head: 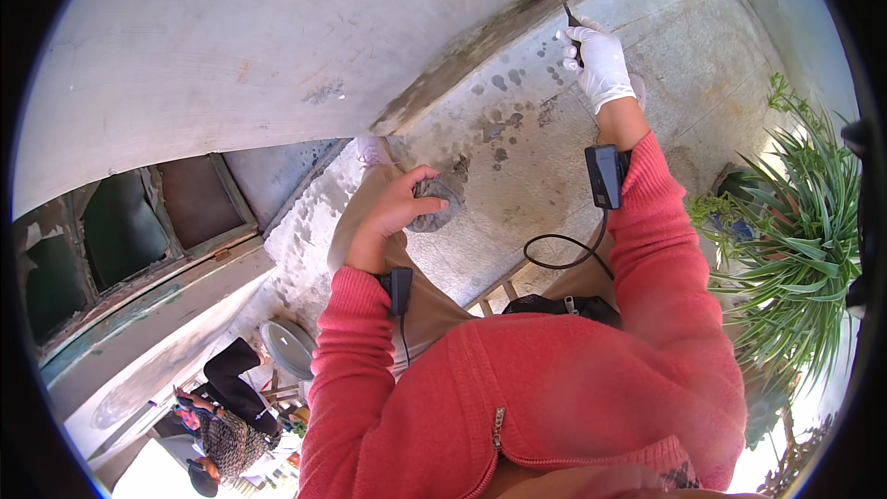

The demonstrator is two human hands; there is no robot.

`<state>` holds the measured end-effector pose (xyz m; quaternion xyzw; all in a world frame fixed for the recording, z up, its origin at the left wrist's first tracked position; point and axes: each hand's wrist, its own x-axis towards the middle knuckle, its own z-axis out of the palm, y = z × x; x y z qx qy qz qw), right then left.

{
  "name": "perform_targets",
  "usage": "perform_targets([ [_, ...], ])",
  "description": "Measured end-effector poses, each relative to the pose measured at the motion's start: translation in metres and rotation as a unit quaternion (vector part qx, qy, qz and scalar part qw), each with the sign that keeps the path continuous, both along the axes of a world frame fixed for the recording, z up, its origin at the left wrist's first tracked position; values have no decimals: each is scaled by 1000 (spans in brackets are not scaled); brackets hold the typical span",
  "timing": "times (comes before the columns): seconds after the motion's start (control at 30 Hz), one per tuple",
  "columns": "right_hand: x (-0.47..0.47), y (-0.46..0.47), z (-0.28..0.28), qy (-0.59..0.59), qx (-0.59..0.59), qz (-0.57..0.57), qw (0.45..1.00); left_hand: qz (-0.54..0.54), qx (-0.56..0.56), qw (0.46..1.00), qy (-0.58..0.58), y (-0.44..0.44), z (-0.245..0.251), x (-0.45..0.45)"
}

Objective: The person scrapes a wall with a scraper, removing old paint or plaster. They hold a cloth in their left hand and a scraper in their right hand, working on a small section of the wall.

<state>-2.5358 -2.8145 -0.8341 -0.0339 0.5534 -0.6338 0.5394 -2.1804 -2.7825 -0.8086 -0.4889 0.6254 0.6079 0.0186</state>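
Observation:
My right hand [599, 66], in a white glove, is closed around the dark handle of a slim brush-like tool [568, 10]. The tool's tip touches or nearly touches the dark, damp strip [540, 3] along the foot of the pale wall. My bare left hand [402, 204] grips a round grey bowl-like container [438, 206] near my knee; its contents cannot be made out. Dark wet spots [509, 80] mark the stone-tiled floor between the hands. Each forearm bears a black strapped device, and a cable runs from it.
Green spider-like plants [797, 235] stand at the right. An old wooden window frame [229, 239] lies at the left. Beyond it are a round grey basin [287, 350] and a seated person [232, 440]. A pale wall [242, 48] rises close ahead.

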Motion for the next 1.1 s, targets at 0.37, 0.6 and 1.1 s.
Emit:
perform_targets([
  [0.37,0,1,-1,1,3,-7,1000,-23,-29,999,-16,-1,-2,5],
  [0.6,1,-3,-14,-16,11,2,1000,-18,18,999,-19,-4,-1,1],
  [1.1,-13,-7,-50,3,16,29,999,1,27,999,19,-2,-10,5],
])
